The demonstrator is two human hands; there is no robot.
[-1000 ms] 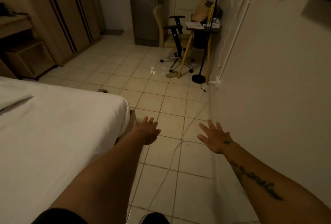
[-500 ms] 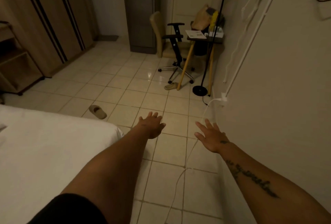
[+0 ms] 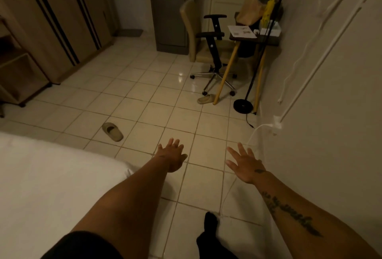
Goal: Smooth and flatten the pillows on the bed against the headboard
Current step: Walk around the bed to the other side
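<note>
Left hand (image 3: 172,156) and right hand (image 3: 246,164) reach out over the white tiled floor (image 3: 144,101), fingers (image 3: 170,142) spread, grasping nothing. White-sheeted bed (image 3: 47,186) lies left of the left fingers; pillows out of view. Beige slipper (image 3: 112,131) sits ahead-left of them. White cable (image 3: 254,132) runs beside the right fingers. Forearm tattoo (image 3: 289,213) lettering unreadable. Far ahead: black-framed office chair (image 3: 210,52), small dark surface on yellow legs (image 3: 256,38).

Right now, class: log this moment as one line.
left hand: open, empty | right hand: open, empty | both over floor | bed: untouched | pillows: out of view
</note>
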